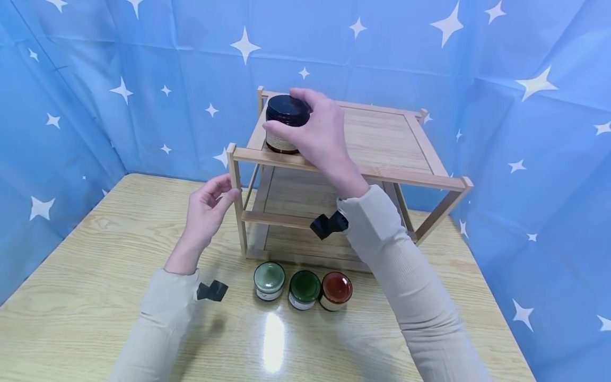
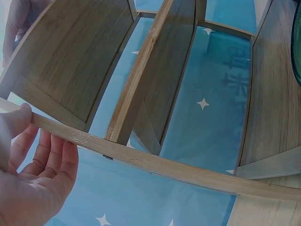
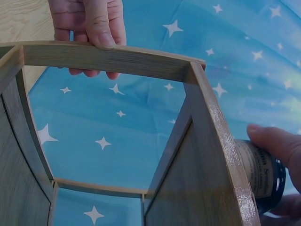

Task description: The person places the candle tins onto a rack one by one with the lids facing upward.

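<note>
While the left hand (image 1: 206, 206) pinches the rack (image 1: 391, 135) at nine o'clock, the right hand (image 1: 323, 133) grips the ten-o'clock jar (image 1: 286, 110), likely heavy, slick, best held round its sides.

A wood-grain worktop (image 1: 95, 254) carries a wooden shelf (image 1: 389, 138) near its back edge. Before the shelf, counting from the worktop's left edge, stand a pale green jar (image 1: 269, 280), a dark green jar (image 1: 304, 289) and a red jar (image 1: 336, 291). A black-lidded jar (image 1: 286, 109) is at the shelf's upper left edge.
</note>
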A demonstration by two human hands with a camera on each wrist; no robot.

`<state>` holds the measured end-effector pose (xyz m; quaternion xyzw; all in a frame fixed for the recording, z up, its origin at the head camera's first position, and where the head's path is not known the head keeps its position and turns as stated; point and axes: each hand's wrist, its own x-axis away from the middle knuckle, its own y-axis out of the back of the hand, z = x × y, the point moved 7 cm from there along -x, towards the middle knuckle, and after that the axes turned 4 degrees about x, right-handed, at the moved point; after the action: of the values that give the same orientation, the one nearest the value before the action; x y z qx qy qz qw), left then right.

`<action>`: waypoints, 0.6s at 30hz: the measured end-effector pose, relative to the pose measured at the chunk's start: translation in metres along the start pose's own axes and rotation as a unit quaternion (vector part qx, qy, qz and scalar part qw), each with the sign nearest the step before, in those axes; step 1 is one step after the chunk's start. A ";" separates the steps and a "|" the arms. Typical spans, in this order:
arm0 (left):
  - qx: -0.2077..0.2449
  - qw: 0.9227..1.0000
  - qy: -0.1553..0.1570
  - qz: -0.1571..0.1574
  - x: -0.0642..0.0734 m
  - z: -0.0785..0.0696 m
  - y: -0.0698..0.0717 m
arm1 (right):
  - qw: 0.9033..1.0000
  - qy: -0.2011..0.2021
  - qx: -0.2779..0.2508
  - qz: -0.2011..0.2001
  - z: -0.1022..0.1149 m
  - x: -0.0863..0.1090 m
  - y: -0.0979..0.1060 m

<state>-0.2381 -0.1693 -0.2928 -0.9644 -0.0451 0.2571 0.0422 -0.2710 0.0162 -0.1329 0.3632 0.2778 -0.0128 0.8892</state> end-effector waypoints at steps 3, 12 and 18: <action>-0.001 1.000 -0.004 0.003 0.000 0.000 0.000 | 1.000 0.000 -0.018 0.005 0.000 0.003 0.001; 0.003 1.000 -0.012 0.011 -0.001 -0.001 -0.001 | 0.999 -0.011 -0.043 -0.018 -0.004 0.014 0.015; 0.004 1.000 -0.012 0.012 0.000 -0.001 -0.001 | 0.997 0.003 -0.067 -0.031 -0.008 0.026 0.024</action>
<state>-0.2374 -0.1688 -0.2917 -0.9616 -0.0334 0.2691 0.0425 -0.2477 0.0434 -0.1352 0.2937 0.2920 -0.0208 0.9100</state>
